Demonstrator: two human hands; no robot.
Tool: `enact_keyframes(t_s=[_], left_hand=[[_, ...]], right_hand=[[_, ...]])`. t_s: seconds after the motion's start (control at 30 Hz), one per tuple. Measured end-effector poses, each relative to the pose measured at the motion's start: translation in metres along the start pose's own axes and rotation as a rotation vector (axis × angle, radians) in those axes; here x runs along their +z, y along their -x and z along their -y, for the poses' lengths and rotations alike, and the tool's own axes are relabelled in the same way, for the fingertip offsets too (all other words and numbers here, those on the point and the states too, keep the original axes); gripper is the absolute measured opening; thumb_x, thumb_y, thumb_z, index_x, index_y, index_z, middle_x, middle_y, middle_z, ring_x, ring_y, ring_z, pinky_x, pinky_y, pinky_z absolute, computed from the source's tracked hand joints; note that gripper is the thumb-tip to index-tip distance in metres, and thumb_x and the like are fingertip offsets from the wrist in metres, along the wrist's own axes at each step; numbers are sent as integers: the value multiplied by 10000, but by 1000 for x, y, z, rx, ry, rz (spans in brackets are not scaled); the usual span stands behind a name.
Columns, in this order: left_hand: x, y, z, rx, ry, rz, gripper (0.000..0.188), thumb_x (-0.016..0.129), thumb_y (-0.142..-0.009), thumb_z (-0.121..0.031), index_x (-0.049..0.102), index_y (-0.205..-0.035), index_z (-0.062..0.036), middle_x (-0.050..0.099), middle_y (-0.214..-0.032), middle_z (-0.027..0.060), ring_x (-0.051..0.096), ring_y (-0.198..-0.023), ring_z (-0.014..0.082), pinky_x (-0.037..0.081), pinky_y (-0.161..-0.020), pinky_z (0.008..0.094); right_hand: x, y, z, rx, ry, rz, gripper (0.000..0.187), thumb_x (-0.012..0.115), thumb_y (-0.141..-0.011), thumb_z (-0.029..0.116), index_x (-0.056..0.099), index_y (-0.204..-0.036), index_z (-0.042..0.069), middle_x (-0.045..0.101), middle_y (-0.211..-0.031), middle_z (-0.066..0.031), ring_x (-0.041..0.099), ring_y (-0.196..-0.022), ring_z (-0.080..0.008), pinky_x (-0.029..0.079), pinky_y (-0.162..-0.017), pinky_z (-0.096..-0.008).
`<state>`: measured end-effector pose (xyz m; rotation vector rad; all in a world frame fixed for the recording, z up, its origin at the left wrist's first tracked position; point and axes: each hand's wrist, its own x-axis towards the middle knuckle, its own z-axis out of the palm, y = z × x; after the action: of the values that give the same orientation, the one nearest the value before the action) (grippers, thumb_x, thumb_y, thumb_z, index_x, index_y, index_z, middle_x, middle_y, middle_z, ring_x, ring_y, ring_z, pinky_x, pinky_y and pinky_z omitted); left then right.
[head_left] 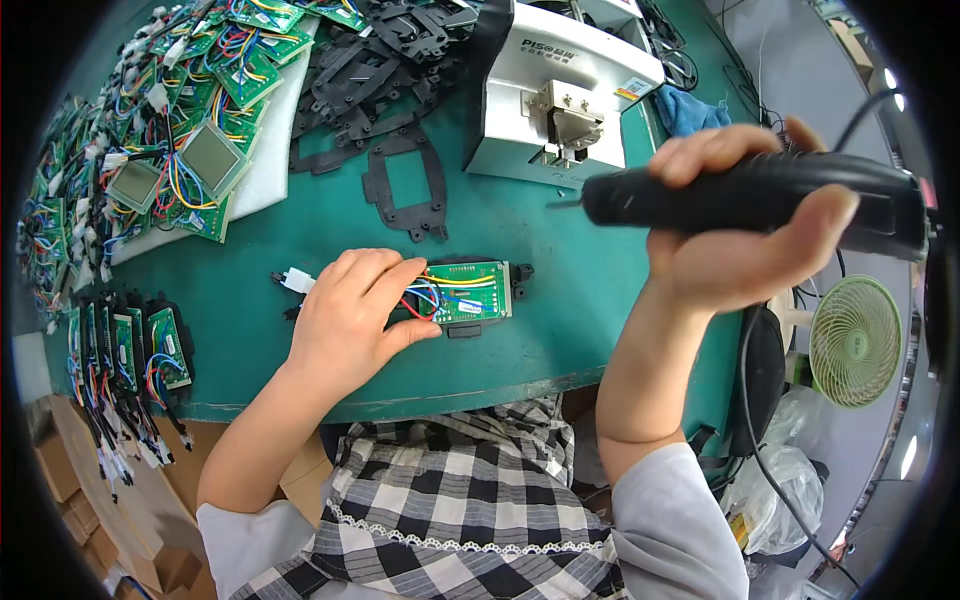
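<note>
A green circuit board (480,290) with red, blue, yellow and white wires lies on a black plastic frame (521,281) on the table in front of me. My left hand (350,310) steadies it, thumb and fingers closed on its left end and wires. A white connector (297,280) sticks out left of that hand. High on the right, my right hand (715,260) grips a black corded electric screwdriver (640,200). Its thin bit points left, beyond the board's upper right and apart from it. The screwdriver is slightly blurred.
Wired boards (225,85) heap up on white foam (275,140) at far left; several more assemblies (165,345) stand at the left table edge. Black frames (405,185) pile up behind the board. A white screw feeder (560,70) stands beyond, near a blue cloth (690,112). A green fan (855,340) is right.
</note>
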<state>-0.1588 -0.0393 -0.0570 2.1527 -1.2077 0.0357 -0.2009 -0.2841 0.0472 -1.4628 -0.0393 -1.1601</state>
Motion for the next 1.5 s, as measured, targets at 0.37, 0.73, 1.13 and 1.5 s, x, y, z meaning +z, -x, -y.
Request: enact_keyframes(t_s=[0.37, 0.73, 1.13, 1.5], left_hand=[[1, -2, -2, 73, -39, -29, 453, 838, -574, -272, 646, -923, -56, 628, -995, 60, 601, -888, 262, 473, -748, 371], [1, 2, -1, 66, -41, -41, 402, 819, -612, -252, 665, -933, -64, 633, -1019, 40, 610, -946, 250, 468, -806, 371], [3, 4, 0, 95, -42, -57, 393, 802, -625, -255, 667, -957, -92, 627, -1023, 38, 609, -939, 251, 472, -803, 385], [1, 2, -1, 94, -42, -38, 335, 763, -677, -256, 667, -947, -82, 614, -1003, 22, 598, -999, 202, 456, -843, 344]], right_hand=[[17, -38, -22, -205, 170, 64, 659, 572, -870, 524, 418, -1080, -81, 563, -598, -159, 581, -452, -230, 509, -436, -331], [20, -18, -23, -284, 181, 9, 665, 561, -883, 521, 417, -1110, -87, 574, -619, -160, 579, -459, -229, 517, -467, -327], [68, 48, -21, 107, -7, 330, 698, 570, -869, 522, 393, -1149, -93, 561, -630, -139, 563, -445, -203, 488, -425, -296], [74, 60, -29, 96, -17, 400, 656, 612, -844, 490, 427, -1103, -83, 569, -635, -114, 549, -444, -162, 459, -420, -262]])
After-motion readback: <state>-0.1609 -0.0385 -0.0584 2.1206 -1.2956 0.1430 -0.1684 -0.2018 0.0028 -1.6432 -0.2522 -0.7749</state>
